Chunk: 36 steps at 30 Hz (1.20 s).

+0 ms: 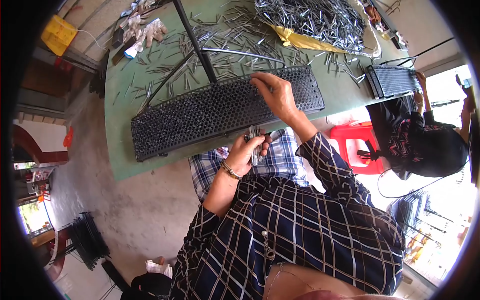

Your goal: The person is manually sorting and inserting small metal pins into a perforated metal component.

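A long black perforated rack point(235, 105) lies across the near edge of the green table, with rows of round holes along it. Its left end is densely filled with small dark pieces; toward the right the holes look bare. Below the rack's near edge, my left hand point(241, 156) is closed around a bunch of thin metal strips point(256, 146). My right hand point(280, 97) is over the rack right of its middle, fingertips bent together at its far side. Whatever those fingertips pinch, if anything, is too small to tell.
Loose strips lie scattered over the green table point(170, 50). A large heap of strips point(320, 25) sits in a sack at the far right. Gloves point(150, 32) lie far left. At right, a co-worker point(425, 140) handles another rack point(395, 80), near a red stool point(357, 145).
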{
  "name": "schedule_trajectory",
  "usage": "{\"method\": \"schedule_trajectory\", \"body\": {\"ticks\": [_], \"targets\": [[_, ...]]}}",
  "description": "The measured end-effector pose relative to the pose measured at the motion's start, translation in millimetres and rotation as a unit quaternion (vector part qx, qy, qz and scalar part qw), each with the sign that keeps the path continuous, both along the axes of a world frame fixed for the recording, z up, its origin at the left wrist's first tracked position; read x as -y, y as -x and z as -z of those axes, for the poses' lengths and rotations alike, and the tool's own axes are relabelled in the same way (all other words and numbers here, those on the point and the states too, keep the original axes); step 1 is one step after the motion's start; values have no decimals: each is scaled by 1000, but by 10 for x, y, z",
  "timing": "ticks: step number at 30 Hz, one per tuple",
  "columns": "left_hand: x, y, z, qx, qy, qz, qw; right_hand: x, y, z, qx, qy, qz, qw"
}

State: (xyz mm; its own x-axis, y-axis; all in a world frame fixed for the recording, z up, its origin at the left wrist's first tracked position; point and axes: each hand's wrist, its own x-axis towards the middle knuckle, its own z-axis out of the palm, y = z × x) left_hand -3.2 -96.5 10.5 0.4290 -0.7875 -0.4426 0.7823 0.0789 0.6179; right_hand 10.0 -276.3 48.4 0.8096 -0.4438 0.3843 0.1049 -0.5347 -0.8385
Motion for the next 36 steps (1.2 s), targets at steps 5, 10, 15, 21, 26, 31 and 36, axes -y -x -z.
{"method": "schedule_trajectory", "body": {"ticks": [5, 10, 15, 21, 26, 31, 36], "targets": [[13, -3, -21, -18, 6, -5, 1000, 12, 25, 100, 26, 86, 12, 996], [22, -2, -30, -34, 29, -12, 999, 10, 37, 133, 52, 143, 1, 988], [18, -2, -49, -35, 38, -6, 999, -5, 52, 190, 47, 195, -31, 979], [10, -11, -85, -38, 33, -4, 999, 11, 100, 217, 42, 270, -50, 961], [14, -59, -93, 7, 61, -15, 998, -72, 246, 31, 3, 27, -13, 1000], [8, -119, -178, 64, 89, -17, 994, -80, 429, -54, -166, -101, -172, 966], [56, -84, -153, 76, 84, 3, 994, -87, 520, -142, -251, -298, -198, 900]]}}
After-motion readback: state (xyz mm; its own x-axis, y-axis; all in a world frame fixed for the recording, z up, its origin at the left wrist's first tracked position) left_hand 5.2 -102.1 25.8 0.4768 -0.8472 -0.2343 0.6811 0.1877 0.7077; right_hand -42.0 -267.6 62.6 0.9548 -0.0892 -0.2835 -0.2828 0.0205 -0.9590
